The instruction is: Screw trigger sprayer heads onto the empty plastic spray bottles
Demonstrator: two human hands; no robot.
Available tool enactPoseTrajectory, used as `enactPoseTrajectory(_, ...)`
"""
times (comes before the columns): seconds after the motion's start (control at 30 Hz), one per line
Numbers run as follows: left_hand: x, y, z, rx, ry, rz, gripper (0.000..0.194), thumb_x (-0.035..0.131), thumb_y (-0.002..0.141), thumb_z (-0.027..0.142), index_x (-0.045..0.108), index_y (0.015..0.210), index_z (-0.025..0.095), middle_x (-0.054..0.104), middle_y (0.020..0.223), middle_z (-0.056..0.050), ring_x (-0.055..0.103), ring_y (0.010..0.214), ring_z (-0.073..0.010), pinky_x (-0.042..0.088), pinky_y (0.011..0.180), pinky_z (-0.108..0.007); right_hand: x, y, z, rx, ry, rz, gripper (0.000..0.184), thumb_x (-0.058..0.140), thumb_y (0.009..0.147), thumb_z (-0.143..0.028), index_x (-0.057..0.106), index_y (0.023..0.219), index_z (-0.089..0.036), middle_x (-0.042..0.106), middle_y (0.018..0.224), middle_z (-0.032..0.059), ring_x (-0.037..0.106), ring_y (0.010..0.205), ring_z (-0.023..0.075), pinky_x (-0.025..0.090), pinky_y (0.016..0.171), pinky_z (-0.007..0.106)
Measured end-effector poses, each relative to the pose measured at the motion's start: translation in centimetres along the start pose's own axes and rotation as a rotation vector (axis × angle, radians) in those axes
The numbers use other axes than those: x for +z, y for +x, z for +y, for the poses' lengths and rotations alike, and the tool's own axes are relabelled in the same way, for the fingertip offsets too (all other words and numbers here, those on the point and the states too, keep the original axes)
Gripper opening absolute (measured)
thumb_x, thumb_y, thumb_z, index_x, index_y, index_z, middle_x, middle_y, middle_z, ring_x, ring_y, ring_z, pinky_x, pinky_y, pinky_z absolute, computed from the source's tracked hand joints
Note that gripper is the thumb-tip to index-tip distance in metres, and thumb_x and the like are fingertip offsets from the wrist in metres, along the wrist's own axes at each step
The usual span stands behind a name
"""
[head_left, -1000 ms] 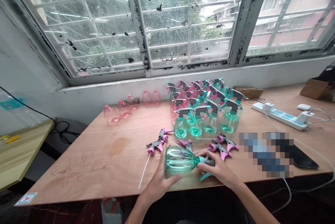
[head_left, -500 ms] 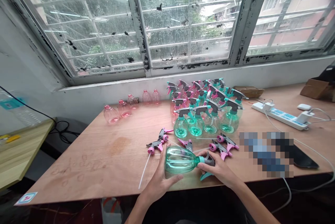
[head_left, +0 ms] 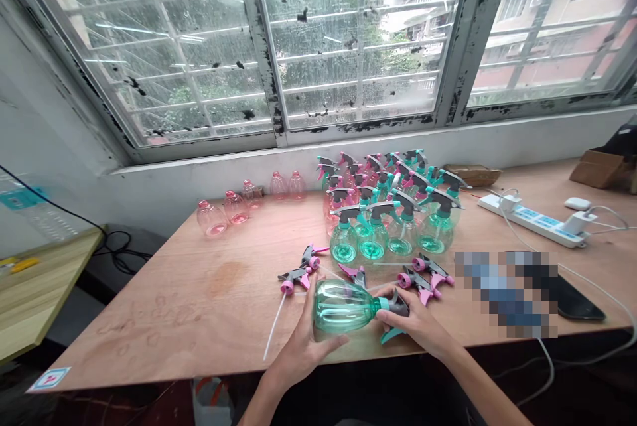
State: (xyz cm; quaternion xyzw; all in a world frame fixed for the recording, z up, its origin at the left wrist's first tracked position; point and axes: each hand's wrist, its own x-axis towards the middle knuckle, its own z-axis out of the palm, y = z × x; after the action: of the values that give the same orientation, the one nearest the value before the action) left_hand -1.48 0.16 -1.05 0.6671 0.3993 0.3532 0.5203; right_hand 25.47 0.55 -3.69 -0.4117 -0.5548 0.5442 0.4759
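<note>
A clear green spray bottle (head_left: 343, 306) lies on its side in the air above the near table edge, its base to the left. My left hand (head_left: 307, 346) is wrapped round the base end. At the neck, the fingers of my right hand (head_left: 411, 316) are closed on the teal collar and grey spray head; the teal trigger (head_left: 393, 335) points down below them. Loose pink-and-grey spray heads lie just behind: a pair to the left (head_left: 296, 277), one partly covered by the bottle (head_left: 357, 275), and others to the right (head_left: 423, 280). White dip tubes stick out from some.
Several assembled green and pink spray bottles (head_left: 373, 240) stand grouped at the back. Several pink bottles without heads (head_left: 213, 219) line the back left. A white power strip (head_left: 535, 219), cables and a dark phone (head_left: 580, 300) lie on the right. A cardboard box (head_left: 600, 167) sits far right.
Almost nothing differs. The bottle has turned or shifted very slightly between my hands; both hands keep their hold in the same place.
</note>
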Motion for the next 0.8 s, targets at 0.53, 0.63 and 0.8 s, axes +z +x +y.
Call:
enactPoseTrajectory(0.53,0.28,-0.06,0.30,0.012,0.030,0.000,0.114,0.076,0.088,0.038,-0.013,0.159,0.040,-0.001,0.174,-0.001,0.012,0.159,-0.0281,0.016,0.130,-0.047,-0.03,-0.08,0.08,-0.006,0.063,-0.012,0.029,0.080,0.084,-0.040,0.069,0.102,-0.020,0.063,0.073,-0.0033,0.060,0.064,0.0168,0.051,0.061,0.031)
enactPoseTrajectory(0.63,0.16,0.02,0.09,-0.026,0.009,0.003,0.111,0.074,0.089,0.042,-0.013,0.160,0.038,-0.001,0.174,-0.002,0.013,0.159,-0.0278,0.015,0.131,-0.046,0.01,-0.13,-0.08,-0.008,0.063,-0.018,0.027,0.081,0.083,-0.039,0.070,0.100,-0.021,0.063,0.076,-0.0034,0.061,0.066,0.0163,0.052,0.062,0.030)
enactPoseTrajectory(0.8,0.14,0.16,-0.15,0.022,0.009,0.002,0.112,0.076,0.088,0.038,-0.010,0.159,0.040,-0.001,0.174,0.000,0.014,0.159,-0.0272,0.018,0.130,-0.044,-0.05,0.02,0.09,-0.006,0.058,-0.011,0.029,0.081,0.084,-0.039,0.070,0.102,-0.020,0.063,0.075,-0.0035,0.061,0.063,0.0158,0.051,0.062,0.030)
